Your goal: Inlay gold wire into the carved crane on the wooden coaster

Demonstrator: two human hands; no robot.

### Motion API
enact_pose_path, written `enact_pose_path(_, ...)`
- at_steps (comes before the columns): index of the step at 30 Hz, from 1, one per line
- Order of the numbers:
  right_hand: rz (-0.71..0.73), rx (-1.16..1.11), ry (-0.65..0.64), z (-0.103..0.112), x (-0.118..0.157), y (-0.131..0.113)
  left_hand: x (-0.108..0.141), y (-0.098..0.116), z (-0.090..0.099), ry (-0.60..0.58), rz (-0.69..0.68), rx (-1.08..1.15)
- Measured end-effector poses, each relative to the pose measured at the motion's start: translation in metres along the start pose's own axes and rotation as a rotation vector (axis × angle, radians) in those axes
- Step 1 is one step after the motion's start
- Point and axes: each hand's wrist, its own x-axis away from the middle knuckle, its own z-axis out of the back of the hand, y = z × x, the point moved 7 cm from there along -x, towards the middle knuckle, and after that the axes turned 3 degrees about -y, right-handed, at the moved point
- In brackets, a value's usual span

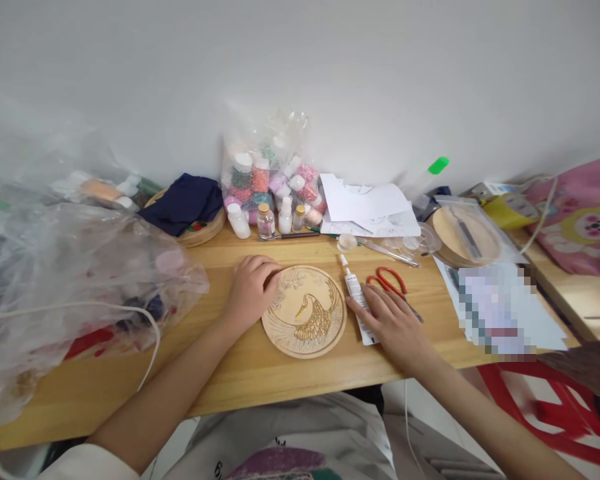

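A round wooden board (pixel 317 327) with a crane drawn on it lies flat on the table; part of the bird shows golden lines. At its upper left edge rests my left hand (pixel 250 293), fingers loosely bent and apart, thumb side touching the rim. My right hand (pixel 393 323) lies palm down over a white tube (pixel 353 285) with a narrow nozzle, its fingers stretched across the tube's side. Just behind that hand are red-handled scissors (pixel 397 283), partly covered by it.
Small bottles (pixel 266 223) stand before a clear bag of colourful jars (pixel 260 177). Pens (pixel 393 255) and papers (pixel 367 207) lie at the back. A crumpled plastic bag (pixel 105 267) and white cable (pixel 150 320) occupy the left; a bagged wooden disc (pixel 447 233) sits right.
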Motion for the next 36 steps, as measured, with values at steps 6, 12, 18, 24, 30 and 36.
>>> enact_pose_path(6, -0.001, 0.001, -0.026, -0.003, 0.003, 0.000, 0.000, -0.001, -0.001, -0.015, 0.024, -0.007)
enact_pose_path(12, -0.004, 0.015, -0.014, 0.002, -0.003, 0.000, 0.000, -0.005, 0.001, 0.001, 0.058, -0.021)
enact_pose_path(18, -0.003, 0.030, -0.013, 0.005, -0.010, -0.006, -0.002, -0.012, 0.003, 0.030, 0.063, -0.009)
enact_pose_path(24, -0.024, -0.058, -0.079, 0.022, -0.035, 0.014, -0.003, -0.018, 0.003, 0.045, 0.076, 0.019)
enact_pose_path(30, -0.094, -0.132, -0.489, 0.002, -0.120, 0.037, -0.005, -0.021, 0.004, 0.061, 0.072, 0.046)
enact_pose_path(36, -0.039, -0.176, -0.573, -0.017, -0.174, 0.040, -0.005, -0.020, 0.006, 0.053, 0.072, 0.053)
